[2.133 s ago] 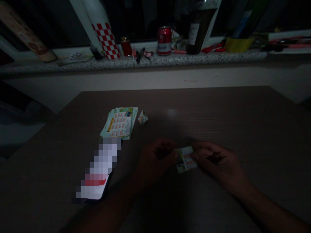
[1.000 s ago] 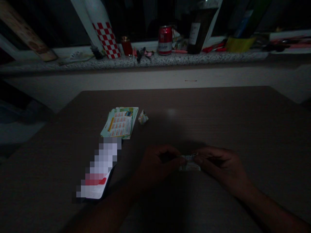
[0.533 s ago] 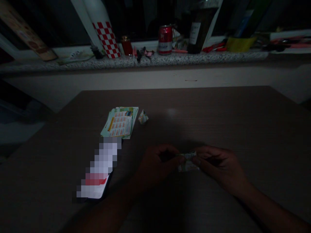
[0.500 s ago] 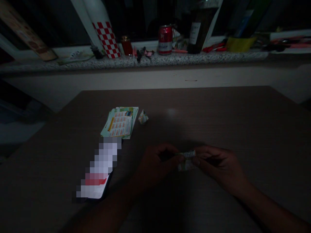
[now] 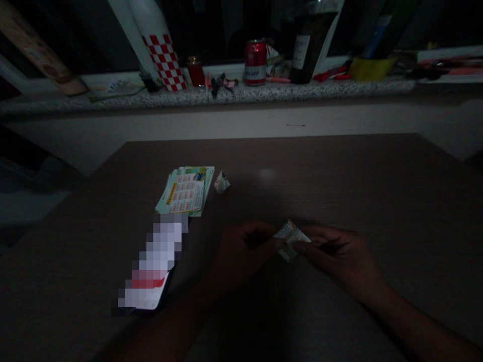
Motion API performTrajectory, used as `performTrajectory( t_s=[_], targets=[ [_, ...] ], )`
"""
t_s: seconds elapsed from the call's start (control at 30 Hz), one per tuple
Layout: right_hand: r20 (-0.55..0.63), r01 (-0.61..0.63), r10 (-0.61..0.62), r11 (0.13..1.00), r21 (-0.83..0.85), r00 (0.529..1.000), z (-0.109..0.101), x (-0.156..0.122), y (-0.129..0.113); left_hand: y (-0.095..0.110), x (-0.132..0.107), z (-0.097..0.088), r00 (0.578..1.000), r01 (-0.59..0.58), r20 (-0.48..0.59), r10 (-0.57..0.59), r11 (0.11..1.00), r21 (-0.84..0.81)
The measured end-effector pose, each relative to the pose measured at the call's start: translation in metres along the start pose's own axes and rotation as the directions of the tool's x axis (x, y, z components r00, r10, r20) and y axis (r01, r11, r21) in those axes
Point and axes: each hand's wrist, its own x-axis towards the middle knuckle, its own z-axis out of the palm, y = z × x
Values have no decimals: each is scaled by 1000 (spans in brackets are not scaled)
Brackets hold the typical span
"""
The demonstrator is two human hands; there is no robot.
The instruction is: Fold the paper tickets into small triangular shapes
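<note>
In dim light, a small folded printed paper (image 5: pixel 290 238) is pinched between both hands just above the brown table (image 5: pixel 339 176). My left hand (image 5: pixel 241 254) grips its left edge with curled fingers. My right hand (image 5: pixel 339 259) grips its right edge with thumb and fingertips. The paper is tilted, one corner pointing up. Farther back on the table lies a stack of printed paper sheets (image 5: pixel 185 191), and a small folded paper piece (image 5: pixel 221 182) sits just right of it.
A phone with a lit, blurred screen (image 5: pixel 154 266) lies left of my hands. Behind the table, a speckled sill (image 5: pixel 211 95) holds a red can (image 5: pixel 255 62), a dark bottle (image 5: pixel 302 50), a red-and-white checkered object (image 5: pixel 166 63) and other small clutter.
The paper went from a flat open rectangle to a folded, narrower piece, and now it is lifted and turned with a corner up. Both hands stayed in the same spot.
</note>
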Motion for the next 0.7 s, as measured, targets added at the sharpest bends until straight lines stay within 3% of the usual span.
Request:
performTrajectory(
  t_s=[0.37,0.7],
  targets=[
    [41,-85,82,994,74,996,-5,2,2,1,-1,-1,999,10,-40,-7,998,69],
    [39,1,-3,998,70,999,-6,3,1,3,2,-2,999,19,-43,-18,1000,7]
  ],
)
